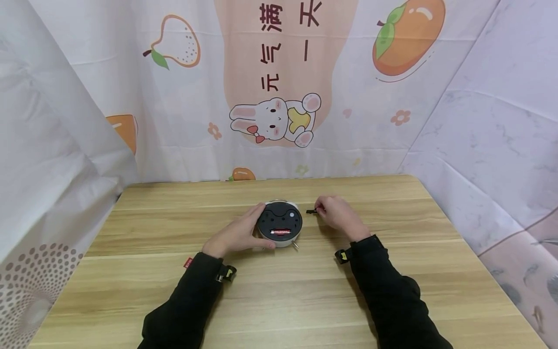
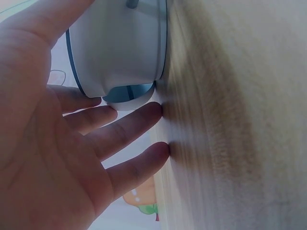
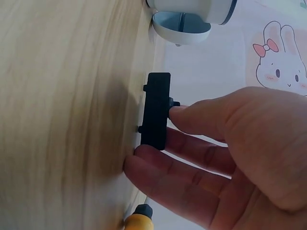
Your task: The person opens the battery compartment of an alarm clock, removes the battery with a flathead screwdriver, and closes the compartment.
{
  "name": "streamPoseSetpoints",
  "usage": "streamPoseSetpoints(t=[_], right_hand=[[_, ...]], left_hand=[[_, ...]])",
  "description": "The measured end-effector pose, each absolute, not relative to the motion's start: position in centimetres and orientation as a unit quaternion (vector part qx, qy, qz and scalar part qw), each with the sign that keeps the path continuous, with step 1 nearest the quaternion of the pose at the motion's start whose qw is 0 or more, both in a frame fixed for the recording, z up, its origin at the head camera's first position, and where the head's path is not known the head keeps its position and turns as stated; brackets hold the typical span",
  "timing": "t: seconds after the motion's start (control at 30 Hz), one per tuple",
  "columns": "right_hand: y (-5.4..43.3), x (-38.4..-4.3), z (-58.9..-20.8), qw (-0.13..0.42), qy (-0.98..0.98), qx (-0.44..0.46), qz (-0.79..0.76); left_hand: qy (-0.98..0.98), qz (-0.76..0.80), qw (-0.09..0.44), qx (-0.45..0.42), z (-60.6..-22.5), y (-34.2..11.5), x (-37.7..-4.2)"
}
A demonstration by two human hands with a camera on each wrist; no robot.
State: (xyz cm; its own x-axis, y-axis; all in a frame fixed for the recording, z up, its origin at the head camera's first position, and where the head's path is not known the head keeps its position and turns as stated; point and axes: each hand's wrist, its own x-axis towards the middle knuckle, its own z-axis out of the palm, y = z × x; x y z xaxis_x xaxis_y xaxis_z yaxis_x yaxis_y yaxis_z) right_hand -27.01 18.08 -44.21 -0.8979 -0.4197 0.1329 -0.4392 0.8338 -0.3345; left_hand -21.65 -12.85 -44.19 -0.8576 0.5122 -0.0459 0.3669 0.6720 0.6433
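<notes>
A round alarm clock (image 1: 279, 213) lies on the table with its black back facing up. Its battery bay is uncovered, and a red-and-silver battery (image 1: 280, 232) sits in it. My left hand (image 1: 239, 231) holds the clock from the left, thumb along the near side and fingers round the far left side. In the left wrist view, two fingertips rest at the tabletop beside a pale bell (image 2: 129, 98). To the clock's right, my right hand (image 1: 337, 213) pinches a small black battery cover (image 3: 156, 110) by thumb and fingers, close above the table.
The wooden table (image 1: 279, 300) reaches back to a printed curtain (image 1: 174, 121). In the right wrist view, an orange object with a black tip (image 3: 139, 220) shows below the right hand. A short metal leg (image 1: 295, 245) sticks out from the clock's near side.
</notes>
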Motion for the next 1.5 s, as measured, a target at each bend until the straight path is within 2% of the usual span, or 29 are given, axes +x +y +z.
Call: streamPoseSetpoints(t=[1.0,1.5], right_hand=[[17.97,-26.77,-44.13,0.007,-0.960,0.236,0.153],[18.14,-26.78,-44.64,0.017,-0.963,0.232,0.135]], left_hand=[[0.907,0.327,0.112,0.242,-44.20,-12.96,-21.75],[0.907,0.325,0.111,0.244,-44.17,-12.85,-21.72]])
